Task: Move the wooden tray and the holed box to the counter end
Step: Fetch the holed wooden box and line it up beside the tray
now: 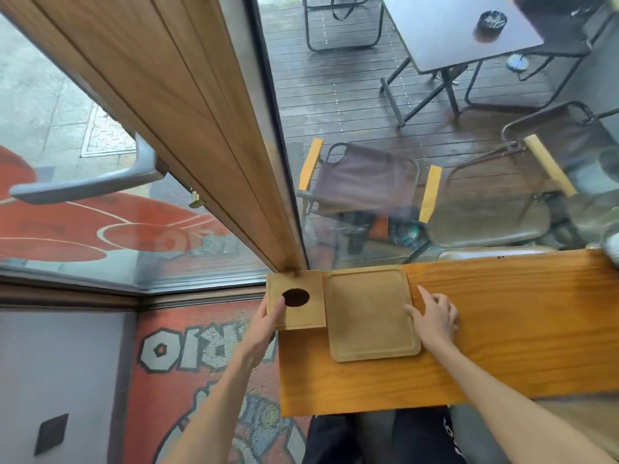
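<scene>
Two items sit side by side at the counter's (502, 329) left end: box (301, 316) overhanging the far-left corner, tray (368, 316) beside it. Left hand (264, 326) grips the box; right hand (435, 319), fingers spread, presses the tray's right edge. Placement seems nearly done; next, release.

On the counter (485, 329), the holed box (296, 299) sits at the left end against the window post (187, 112), with the wooden tray (370, 313) just beside it to the right.
</scene>
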Motion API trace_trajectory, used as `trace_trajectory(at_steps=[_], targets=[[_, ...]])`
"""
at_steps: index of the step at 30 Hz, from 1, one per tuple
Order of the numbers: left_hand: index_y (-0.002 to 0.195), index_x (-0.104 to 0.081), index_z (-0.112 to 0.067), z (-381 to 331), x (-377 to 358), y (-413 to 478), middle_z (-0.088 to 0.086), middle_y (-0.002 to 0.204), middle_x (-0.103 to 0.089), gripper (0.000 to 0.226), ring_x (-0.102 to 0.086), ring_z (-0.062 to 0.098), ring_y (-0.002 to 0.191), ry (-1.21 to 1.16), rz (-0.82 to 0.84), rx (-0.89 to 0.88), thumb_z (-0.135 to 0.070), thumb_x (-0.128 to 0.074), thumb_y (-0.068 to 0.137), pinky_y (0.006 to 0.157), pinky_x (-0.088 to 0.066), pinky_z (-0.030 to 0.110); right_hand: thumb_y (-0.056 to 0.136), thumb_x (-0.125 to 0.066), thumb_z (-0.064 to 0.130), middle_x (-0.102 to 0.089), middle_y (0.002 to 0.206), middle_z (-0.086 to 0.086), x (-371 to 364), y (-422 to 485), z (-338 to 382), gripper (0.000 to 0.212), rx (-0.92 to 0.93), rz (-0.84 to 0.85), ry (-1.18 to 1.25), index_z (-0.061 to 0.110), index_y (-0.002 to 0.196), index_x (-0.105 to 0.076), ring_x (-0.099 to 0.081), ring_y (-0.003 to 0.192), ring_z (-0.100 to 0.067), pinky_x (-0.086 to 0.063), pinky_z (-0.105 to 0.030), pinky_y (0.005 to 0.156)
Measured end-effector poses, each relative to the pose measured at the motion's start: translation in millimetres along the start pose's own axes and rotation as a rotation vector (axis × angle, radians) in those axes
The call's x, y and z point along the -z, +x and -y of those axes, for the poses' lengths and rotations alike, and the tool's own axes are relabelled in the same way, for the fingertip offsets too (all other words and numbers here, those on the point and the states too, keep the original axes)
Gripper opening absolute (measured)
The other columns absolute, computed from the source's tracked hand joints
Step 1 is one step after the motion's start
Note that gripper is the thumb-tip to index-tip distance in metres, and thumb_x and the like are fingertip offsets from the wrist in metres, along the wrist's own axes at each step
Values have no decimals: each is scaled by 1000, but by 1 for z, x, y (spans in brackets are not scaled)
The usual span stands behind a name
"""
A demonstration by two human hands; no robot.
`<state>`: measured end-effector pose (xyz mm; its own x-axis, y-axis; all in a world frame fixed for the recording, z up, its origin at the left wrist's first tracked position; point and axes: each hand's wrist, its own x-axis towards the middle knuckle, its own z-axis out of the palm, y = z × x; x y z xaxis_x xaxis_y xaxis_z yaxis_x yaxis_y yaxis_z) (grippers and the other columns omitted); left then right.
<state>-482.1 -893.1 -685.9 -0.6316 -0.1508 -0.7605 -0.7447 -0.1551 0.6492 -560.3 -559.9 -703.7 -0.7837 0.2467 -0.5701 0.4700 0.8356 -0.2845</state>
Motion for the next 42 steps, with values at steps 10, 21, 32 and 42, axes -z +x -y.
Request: trace_trajectory(at_steps=[10, 21, 32, 42], targets=[[155, -38, -22, 5, -17, 1, 1, 152, -53, 75, -47, 25, 142, 17, -58, -28, -63, -51, 93, 123, -34, 52, 103, -51, 20, -56, 141, -14, -3, -2, -1, 46, 0, -2, 103, 22, 149, -48, -15, 152, -36, -17, -71, 117], [160, -29, -20, 1, -18, 0, 2, 163, -38, 73, -35, 26, 149, -6, -134, 9, -55, -50, 99, 124, -29, 54, 104, -47, 17, -53, 144, -17, -5, 3, 2, 46, -28, 7, 82, 25, 150, -46, -17, 153, -41, -22, -71, 114], [154, -42, -27, 4, -5, 6, 3, 148, -56, 83, -54, 29, 132, -95, -82, 62, -63, -63, 82, 110, -47, 51, 105, -47, 21, -52, 142, -18, -5, 0, 3, 47, 2, 34, 40, 27, 152, -43, -17, 152, -43, -24, -71, 114], [162, -25, -23, 4, -11, -2, 2, 167, -31, 104, -29, 27, 153, -14, -52, -38, -78, -57, 79, 124, -25, 58, 105, -47, 21, -49, 147, -22, -4, -1, 2, 48, -21, 23, 44, 28, 152, -42, -14, 154, -41, -23, -68, 116]])
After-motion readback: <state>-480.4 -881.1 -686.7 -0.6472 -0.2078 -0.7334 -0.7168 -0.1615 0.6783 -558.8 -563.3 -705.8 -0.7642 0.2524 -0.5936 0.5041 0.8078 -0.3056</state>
